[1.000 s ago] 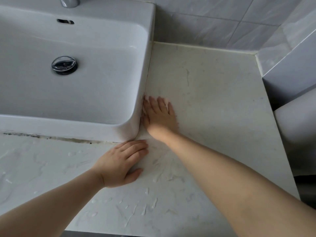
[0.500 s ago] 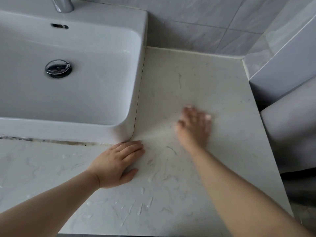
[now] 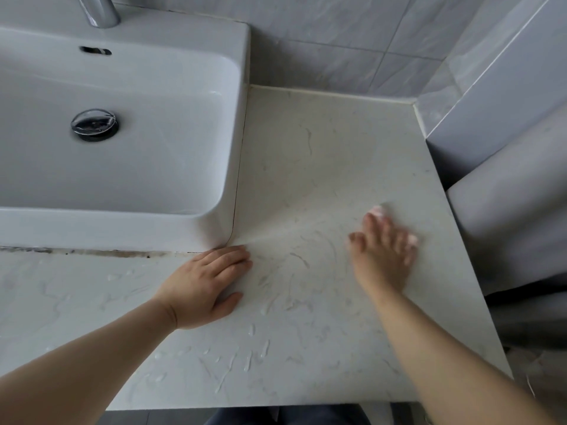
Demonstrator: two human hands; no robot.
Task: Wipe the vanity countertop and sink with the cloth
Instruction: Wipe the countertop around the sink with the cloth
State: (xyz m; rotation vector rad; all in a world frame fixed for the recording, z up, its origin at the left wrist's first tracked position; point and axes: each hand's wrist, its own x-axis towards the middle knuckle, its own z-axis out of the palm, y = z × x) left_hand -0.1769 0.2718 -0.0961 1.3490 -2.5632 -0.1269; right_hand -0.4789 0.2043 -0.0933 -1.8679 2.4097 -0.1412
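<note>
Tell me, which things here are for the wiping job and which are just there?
For the job: countertop; sink; left hand, flat on the countertop; right hand, blurred, fingers spread on it; water drops. No cloth plainly shows.

Just there: faucet; drain plug; tiled wall.

- My right hand: blurred; the fingertips have no clear outline.
- The pale patch at those fingertips: too blurred to tell cloth from glare.
- The faucet: only the lower stem shows, the rest is cut by the top edge.
- The sink: cut by the left edge.
- The countertop: left run cut off; a patch is hidden under my left hand.
- My forearms: cut by the bottom edge.
- The grey rounded object: cut by the right edge, unidentifiable.
- The dark fabric below the counter front: cut off at the bottom.
</note>
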